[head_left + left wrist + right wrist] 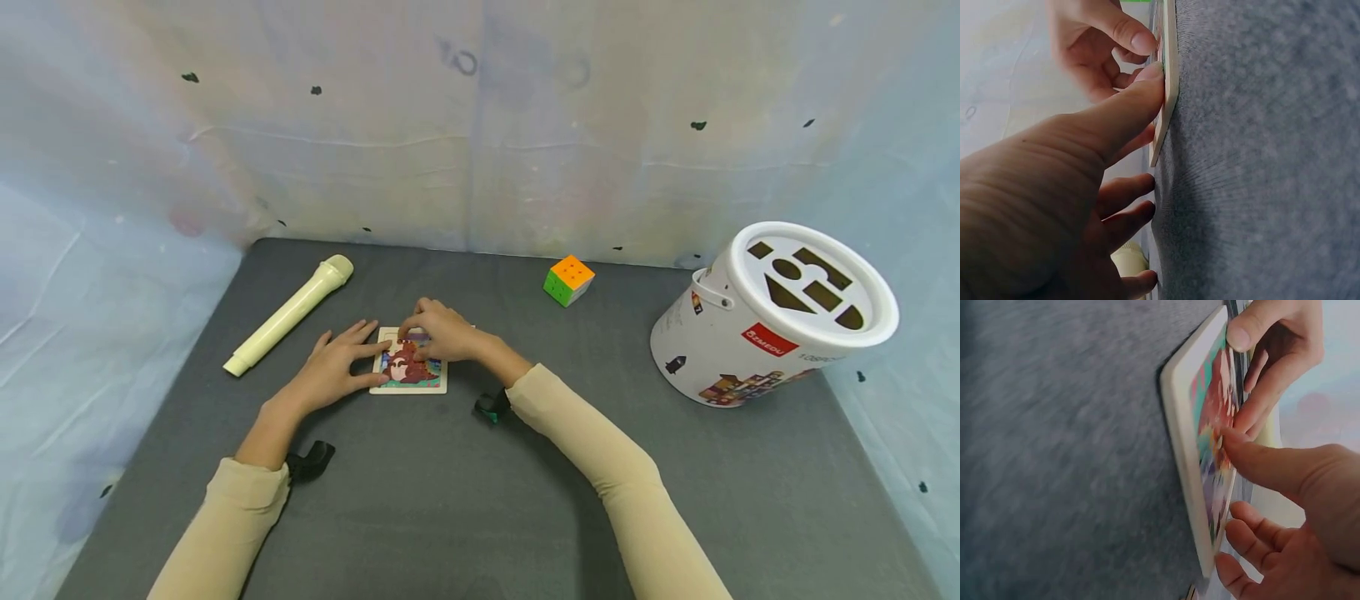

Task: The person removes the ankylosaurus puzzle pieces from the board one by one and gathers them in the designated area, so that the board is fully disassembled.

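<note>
A small flat picture puzzle [408, 383] with a pale border and a colourful cartoon print lies on the dark table. My left hand [333, 367] is spread at its left side, with the thumb and index finger reaching over that border. In the left wrist view, the left hand's other fingertips [1141, 212] rest on the cloth. My right hand [444, 332] arches over the puzzle's upper right part with bent fingers. Its thumb [1260, 459] touches the printed face in the right wrist view, and its fingertips [1238, 534] are at the border. I cannot tell whether they pinch a piece.
A cream microphone-shaped tube [288, 317] lies at the left, beyond the left hand. At the back stands an orange-and-green puzzle cube [569, 281]. A large white bucket [738, 333] with a shape-sorter lid [806, 321] stands at the right. Plastic sheeting [480, 150] hangs behind the table.
</note>
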`<state>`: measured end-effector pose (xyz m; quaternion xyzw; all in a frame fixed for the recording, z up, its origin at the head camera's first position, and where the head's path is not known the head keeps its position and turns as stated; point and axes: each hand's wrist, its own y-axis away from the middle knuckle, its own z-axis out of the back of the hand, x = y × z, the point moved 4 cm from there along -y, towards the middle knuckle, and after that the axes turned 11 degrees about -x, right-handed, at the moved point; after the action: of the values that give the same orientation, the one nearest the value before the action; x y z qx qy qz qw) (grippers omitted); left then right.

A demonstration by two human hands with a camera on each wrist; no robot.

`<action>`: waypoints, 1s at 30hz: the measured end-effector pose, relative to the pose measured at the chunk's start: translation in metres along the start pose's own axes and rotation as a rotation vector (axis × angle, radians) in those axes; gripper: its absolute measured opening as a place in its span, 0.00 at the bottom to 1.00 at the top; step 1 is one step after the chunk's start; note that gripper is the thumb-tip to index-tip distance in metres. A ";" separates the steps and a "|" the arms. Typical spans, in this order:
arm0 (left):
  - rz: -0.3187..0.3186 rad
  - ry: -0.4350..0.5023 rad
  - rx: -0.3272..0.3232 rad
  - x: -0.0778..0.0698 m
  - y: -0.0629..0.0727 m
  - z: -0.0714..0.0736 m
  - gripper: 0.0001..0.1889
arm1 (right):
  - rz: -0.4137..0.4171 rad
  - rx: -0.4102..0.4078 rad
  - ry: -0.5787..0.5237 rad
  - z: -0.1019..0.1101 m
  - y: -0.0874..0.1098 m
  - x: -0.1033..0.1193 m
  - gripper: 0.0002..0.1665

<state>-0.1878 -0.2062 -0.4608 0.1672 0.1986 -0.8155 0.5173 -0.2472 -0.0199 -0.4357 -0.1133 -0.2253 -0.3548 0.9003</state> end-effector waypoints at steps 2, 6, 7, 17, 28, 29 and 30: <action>0.004 0.005 0.012 0.000 -0.001 -0.001 0.36 | -0.006 0.016 -0.006 -0.001 -0.002 0.001 0.21; -0.003 -0.006 0.018 0.000 -0.002 -0.001 0.35 | -0.017 0.032 -0.035 -0.003 -0.004 0.004 0.20; -0.006 -0.014 0.019 -0.001 -0.002 -0.001 0.35 | -0.020 0.033 -0.041 -0.003 -0.004 0.004 0.19; -0.017 -0.082 0.044 -0.006 -0.001 0.003 0.34 | -0.040 0.019 -0.054 -0.003 -0.003 0.006 0.19; -0.026 -0.082 0.031 -0.006 -0.001 0.002 0.34 | -0.072 0.014 -0.038 -0.003 -0.002 0.007 0.24; -0.030 -0.082 0.026 -0.006 -0.001 0.002 0.34 | -0.076 0.004 -0.049 -0.002 -0.002 0.007 0.23; -0.035 -0.081 0.022 -0.006 0.000 0.002 0.34 | -0.078 -0.008 -0.057 -0.002 -0.002 0.006 0.21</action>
<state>-0.1858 -0.2021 -0.4560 0.1360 0.1714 -0.8326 0.5089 -0.2442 -0.0260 -0.4343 -0.1179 -0.2537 -0.3870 0.8786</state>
